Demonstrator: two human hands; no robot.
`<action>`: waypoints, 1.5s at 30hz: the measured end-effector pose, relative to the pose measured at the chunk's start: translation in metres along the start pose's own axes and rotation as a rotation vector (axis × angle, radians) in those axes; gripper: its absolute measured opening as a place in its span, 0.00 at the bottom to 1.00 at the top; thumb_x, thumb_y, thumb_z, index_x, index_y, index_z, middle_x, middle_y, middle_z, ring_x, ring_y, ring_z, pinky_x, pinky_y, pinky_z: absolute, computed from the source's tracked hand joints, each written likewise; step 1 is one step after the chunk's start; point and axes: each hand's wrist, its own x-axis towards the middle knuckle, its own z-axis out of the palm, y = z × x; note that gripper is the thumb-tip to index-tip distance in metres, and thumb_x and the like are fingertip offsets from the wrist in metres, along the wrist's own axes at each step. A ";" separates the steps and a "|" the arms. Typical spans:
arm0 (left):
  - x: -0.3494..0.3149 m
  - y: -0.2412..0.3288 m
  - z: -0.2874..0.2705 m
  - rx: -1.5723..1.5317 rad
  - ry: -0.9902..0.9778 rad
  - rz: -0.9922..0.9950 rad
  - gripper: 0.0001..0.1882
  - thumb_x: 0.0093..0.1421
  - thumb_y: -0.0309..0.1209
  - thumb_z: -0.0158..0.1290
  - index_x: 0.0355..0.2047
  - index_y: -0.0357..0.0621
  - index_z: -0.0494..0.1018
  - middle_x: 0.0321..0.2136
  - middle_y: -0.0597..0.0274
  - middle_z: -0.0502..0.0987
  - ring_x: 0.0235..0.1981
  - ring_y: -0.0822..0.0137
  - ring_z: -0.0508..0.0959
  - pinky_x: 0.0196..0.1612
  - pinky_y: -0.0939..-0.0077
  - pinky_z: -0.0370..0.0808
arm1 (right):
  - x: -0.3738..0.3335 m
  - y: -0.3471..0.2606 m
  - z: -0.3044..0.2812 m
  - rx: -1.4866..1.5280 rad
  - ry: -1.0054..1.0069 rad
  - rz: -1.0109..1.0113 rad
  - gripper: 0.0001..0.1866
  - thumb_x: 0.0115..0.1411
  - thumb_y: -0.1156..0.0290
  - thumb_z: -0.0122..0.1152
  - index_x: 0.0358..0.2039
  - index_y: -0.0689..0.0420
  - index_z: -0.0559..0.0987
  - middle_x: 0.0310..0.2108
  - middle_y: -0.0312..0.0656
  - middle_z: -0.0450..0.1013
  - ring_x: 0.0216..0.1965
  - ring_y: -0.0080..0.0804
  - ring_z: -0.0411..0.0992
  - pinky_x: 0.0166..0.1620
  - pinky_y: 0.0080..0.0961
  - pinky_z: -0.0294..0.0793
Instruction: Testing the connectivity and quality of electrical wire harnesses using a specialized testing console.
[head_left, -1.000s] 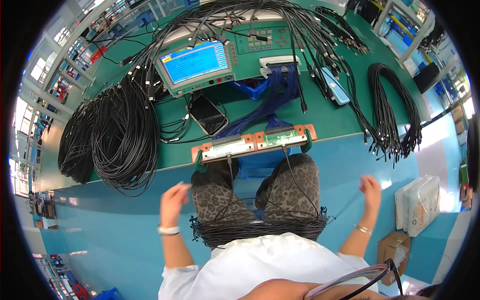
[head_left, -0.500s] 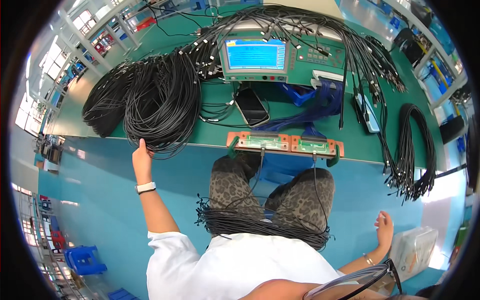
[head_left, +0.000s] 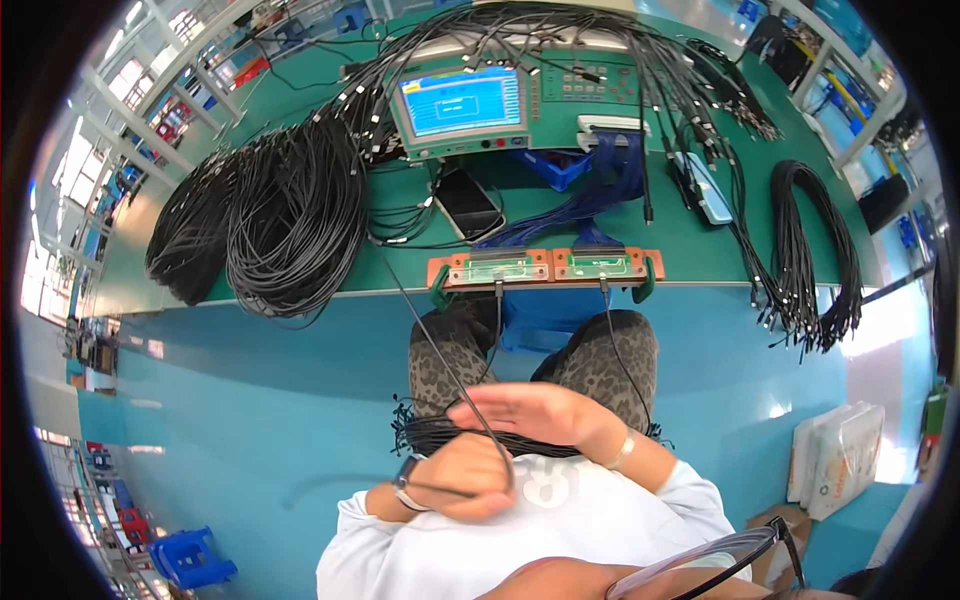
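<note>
The right hand (head_left: pixel 535 412), fingers spread flat, hides part of the cable bundle (head_left: pixel 440 436) on the lap. The left hand (head_left: pixel 470 475) is closed around a thin black cable (head_left: pixel 430 340) running to the surface's (head_left: pixel 700 255) near edge. White packages (head_left: pixel 835 455) lie on the floor, partly cut off.

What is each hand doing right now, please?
Left hand: closed on a thin black cable.
Right hand: open, flat, over the cable bundle on the lap.

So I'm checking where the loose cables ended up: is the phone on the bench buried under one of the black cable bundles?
No, the phone lies uncovered on the green bench, right of the big black cable bundles.
</note>
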 end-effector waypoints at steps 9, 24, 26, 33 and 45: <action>-0.036 0.030 -0.030 0.683 0.286 0.207 0.14 0.55 0.34 0.43 0.25 0.37 0.73 0.18 0.62 0.73 0.16 0.68 0.71 0.18 0.76 0.64 | 0.006 -0.007 -0.012 0.690 -0.283 -0.293 0.35 0.56 0.48 0.48 0.55 0.60 0.57 0.42 0.49 0.69 0.51 0.36 0.60 0.47 0.25 0.65; -0.052 -0.005 -0.056 0.197 0.929 0.163 0.16 0.62 0.40 0.37 0.24 0.42 0.66 0.20 0.63 0.70 0.19 0.67 0.66 0.23 0.73 0.63 | -0.055 -0.072 0.017 -0.346 -0.838 -0.636 0.12 0.58 0.60 0.50 0.31 0.55 0.76 0.33 0.40 0.73 0.41 0.33 0.70 0.53 0.43 0.50; -0.062 -0.009 -0.065 -0.259 1.185 0.124 0.16 0.63 0.39 0.35 0.27 0.41 0.65 0.16 0.64 0.68 0.17 0.68 0.66 0.23 0.78 0.64 | -0.089 -0.089 0.024 -0.507 -0.498 -0.724 0.12 0.59 0.63 0.49 0.26 0.57 0.76 0.28 0.40 0.74 0.33 0.30 0.71 0.46 0.34 0.61; -0.181 0.017 -0.131 -1.320 1.243 0.454 0.11 0.64 0.32 0.33 0.29 0.40 0.61 0.13 0.70 0.55 0.14 0.76 0.54 0.19 0.82 0.58 | -0.171 -0.104 0.034 0.036 0.447 -1.045 0.05 0.58 0.71 0.48 0.29 0.58 0.67 0.12 0.33 0.59 0.16 0.21 0.59 0.25 0.24 0.62; -0.302 0.040 -0.180 -0.560 2.286 0.263 0.16 0.61 0.38 0.37 0.30 0.35 0.60 0.15 0.67 0.53 0.14 0.72 0.49 0.18 0.73 0.53 | -0.143 -0.111 0.071 -0.819 -0.604 -0.318 0.08 0.55 0.77 0.49 0.36 0.64 0.70 0.31 0.52 0.69 0.34 0.36 0.72 0.42 0.39 0.72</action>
